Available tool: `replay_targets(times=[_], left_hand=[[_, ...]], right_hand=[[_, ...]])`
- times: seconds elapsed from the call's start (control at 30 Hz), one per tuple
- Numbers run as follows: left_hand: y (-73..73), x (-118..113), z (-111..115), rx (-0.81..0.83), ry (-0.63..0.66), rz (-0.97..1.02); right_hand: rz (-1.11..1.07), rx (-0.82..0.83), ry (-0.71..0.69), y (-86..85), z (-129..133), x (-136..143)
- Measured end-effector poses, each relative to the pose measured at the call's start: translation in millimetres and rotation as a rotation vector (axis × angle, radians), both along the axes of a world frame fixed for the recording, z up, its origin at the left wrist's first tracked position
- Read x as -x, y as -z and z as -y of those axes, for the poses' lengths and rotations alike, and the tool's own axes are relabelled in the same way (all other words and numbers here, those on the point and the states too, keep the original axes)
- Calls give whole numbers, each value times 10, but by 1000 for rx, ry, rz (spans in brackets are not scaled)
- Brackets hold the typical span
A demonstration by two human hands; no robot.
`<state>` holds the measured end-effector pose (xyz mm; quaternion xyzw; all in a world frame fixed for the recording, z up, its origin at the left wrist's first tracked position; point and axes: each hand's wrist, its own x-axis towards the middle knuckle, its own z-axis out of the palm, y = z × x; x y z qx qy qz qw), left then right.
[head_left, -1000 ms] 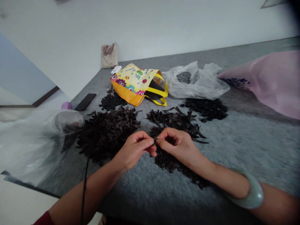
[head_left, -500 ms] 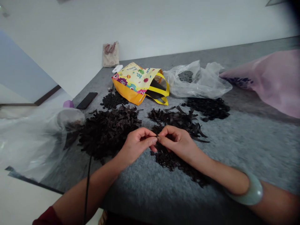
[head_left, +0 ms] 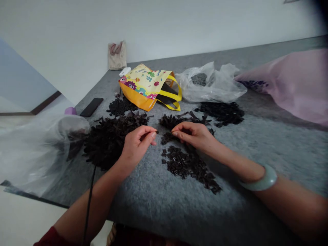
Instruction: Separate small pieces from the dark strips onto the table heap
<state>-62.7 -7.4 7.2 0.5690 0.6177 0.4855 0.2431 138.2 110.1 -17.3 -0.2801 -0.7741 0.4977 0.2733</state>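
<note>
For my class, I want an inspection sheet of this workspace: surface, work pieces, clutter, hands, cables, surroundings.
Surface: grey tabletop, bearing several dark piles.
Work pieces: left strip heap; right strip heap; pile of small dark pieces nearest the person; black disc pile farther right.
Clutter: yellow printed bag, phone-like slab, clear plastic bag, pink item.
Left hand: fingers pinch a small dark piece.
Right hand: fingers close together near the right strip heap; any hold is unclear.
Cables: thin dark cord crosses in front of the left forearm.
Surroundings: pale wall, beige pouch.
</note>
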Motion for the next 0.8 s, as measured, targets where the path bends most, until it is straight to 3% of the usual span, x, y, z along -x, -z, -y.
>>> replay_targets(times=[0.13,0.3,0.43,0.53,0.7,0.8], left_hand=[[19,153,-22,-118,-122,-189],[-81,185,72,-142,-160,-359],[-220,231,284,-80,-163,-599],[-234,430,433,37,-113,-779],[-188,784,507,110,-287,-986],[-181,662,455,37,-237,-948]], right_hand=[[31,50,65,84,-178,-70],[77,-37,11,44,-176,-159],[172,-125,-58,-42,-212,-368],[231,-159,-50,-40,-238,-578],[271,-282,-12,77,-186,-784],[271,-408,-50,101,-96,-761]])
